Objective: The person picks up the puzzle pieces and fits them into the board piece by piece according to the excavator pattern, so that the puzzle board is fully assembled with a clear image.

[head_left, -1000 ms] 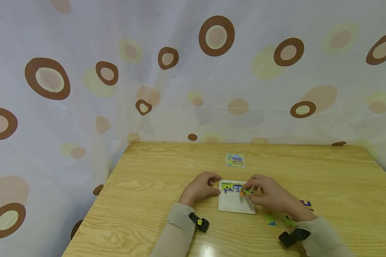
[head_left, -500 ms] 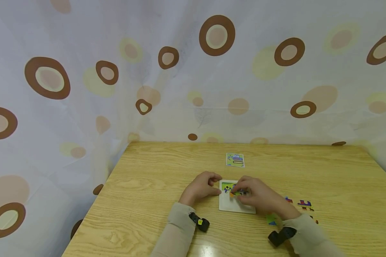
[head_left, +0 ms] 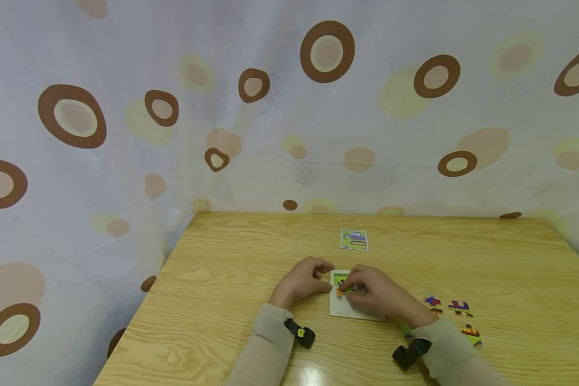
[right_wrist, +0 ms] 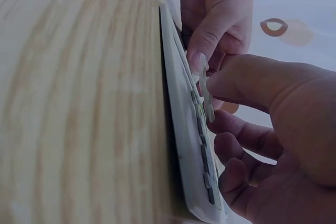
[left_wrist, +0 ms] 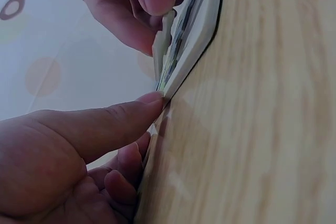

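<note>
Curtain w/ brown rings is seen hung behind and to the left of the wooden table. On the left, the left hand is rested on the table, fingers curled under; its thumb tip is pressed against the left edge of the white puzzle tray, as shown in the left-wrist view. No piece is pinched by it. A black wrist strap is worn at the beige sleeve.

Approx. at centre, the tray is laid flat on the table, just in front of the person. A few coloured pieces are already set along its far edge. The right hand is held over the tray, and a thin puzzle piece is pinched between its thumb and forefinger, tilted on edge just above the tray's upper-left area; whether the piece is touching the tray can't be told. In the head view the piece is seen as an orange-green patch.

Farther back, a small picture card is laid flat, well apart from the tray. To the right, loose pieces are scattered on the table near the right forearm, apart from the tray.
</note>
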Available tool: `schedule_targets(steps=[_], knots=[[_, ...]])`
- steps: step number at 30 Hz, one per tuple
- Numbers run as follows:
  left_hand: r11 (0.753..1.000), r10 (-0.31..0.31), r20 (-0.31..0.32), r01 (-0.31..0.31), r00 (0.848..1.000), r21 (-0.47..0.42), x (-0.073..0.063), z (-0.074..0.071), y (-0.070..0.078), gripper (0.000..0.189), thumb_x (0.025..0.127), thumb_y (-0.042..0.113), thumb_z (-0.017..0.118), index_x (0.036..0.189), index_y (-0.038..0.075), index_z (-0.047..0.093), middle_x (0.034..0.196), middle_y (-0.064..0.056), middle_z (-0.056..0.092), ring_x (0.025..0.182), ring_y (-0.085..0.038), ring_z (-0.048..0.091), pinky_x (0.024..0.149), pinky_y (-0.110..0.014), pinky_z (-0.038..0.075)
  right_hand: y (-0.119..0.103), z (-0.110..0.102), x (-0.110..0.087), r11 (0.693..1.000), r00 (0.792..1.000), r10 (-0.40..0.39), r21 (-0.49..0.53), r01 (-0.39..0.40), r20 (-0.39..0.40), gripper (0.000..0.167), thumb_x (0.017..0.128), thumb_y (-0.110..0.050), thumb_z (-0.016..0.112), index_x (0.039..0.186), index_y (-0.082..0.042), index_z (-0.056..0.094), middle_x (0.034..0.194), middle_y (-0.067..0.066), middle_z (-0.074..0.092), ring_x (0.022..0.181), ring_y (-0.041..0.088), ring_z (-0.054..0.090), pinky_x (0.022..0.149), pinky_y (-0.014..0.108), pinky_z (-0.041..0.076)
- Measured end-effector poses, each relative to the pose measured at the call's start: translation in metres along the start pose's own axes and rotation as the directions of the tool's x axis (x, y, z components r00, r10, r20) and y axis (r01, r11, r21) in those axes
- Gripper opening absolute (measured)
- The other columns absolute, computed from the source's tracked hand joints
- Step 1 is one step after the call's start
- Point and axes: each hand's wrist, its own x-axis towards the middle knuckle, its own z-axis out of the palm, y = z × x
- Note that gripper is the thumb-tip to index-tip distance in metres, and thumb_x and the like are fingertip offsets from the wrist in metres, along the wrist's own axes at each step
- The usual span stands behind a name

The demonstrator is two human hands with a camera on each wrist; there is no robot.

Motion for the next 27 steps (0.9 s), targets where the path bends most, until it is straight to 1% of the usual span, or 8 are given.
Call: schedule_targets(steps=[6,11,15,20,27], knots=[[1.000,-0.002,0.002,0.002,1.000,-0.006,-0.0009,0.0000,0.0003,0.041,0.086,0.008,0.078,0.125,0.007,0.067,0.115,0.001,0.063,0.091,-0.013,0.051,0.081,-0.027,0.043,0.0021,0.0062,0.0029,0.999,1.000,0.017,-0.041,-0.017,0.001,0.020,0.088,-0.004,0.068,0.104,-0.014,0.076,0.095,-0.003,0.058,0.074,0.011,0.050,0.064,0.027,0.043],[1.000,-0.009,0.000,0.009,1.000,-0.007,-0.0021,-0.0006,0.0021,0.041,0.086,0.008,0.077,0.125,0.008,0.067,0.114,0.001,0.063,0.091,-0.013,0.050,0.080,-0.027,0.043,0.0017,0.0082,0.0049,0.998,1.000,-0.002,-0.070,0.001,-0.010,0.020,0.087,-0.003,0.069,0.103,-0.013,0.077,0.095,-0.003,0.058,0.074,0.011,0.050,0.064,0.027,0.043],[1.000,-0.009,-0.001,0.009,1.000,0.000,-0.0022,-0.0011,0.0028,0.040,0.087,0.009,0.077,0.126,0.008,0.067,0.115,0.001,0.063,0.092,-0.014,0.051,0.081,-0.027,0.043,0.0008,0.0088,0.0057,0.997,1.000,-0.008,-0.076,0.007,-0.004,0.021,0.087,-0.002,0.068,0.103,-0.013,0.077,0.095,-0.004,0.057,0.074,0.010,0.049,0.065,0.027,0.043],[1.000,-0.017,0.001,0.017,1.000,-0.017,-0.0023,-0.0011,0.0035,0.041,0.086,0.008,0.077,0.126,0.008,0.067,0.117,0.001,0.063,0.093,-0.016,0.052,0.081,-0.027,0.043,0.0004,0.0092,0.0061,0.996,1.000,-0.010,-0.092,0.011,0.004,0.020,0.088,-0.003,0.069,0.103,-0.013,0.077,0.097,-0.004,0.057,0.076,0.010,0.050,0.066,0.028,0.043],[1.000,-0.022,-0.001,0.022,1.000,-0.019,-0.0027,-0.0005,0.0035,0.041,0.086,0.007,0.077,0.126,0.008,0.066,0.118,0.001,0.063,0.093,-0.017,0.051,0.081,-0.027,0.042,-0.0004,0.0091,0.0063,0.992,0.999,-0.038,-0.124,0.038,0.006,0.019,0.089,-0.003,0.069,0.104,-0.010,0.077,0.097,-0.003,0.058,0.075,0.009,0.052,0.066,0.027,0.045]])
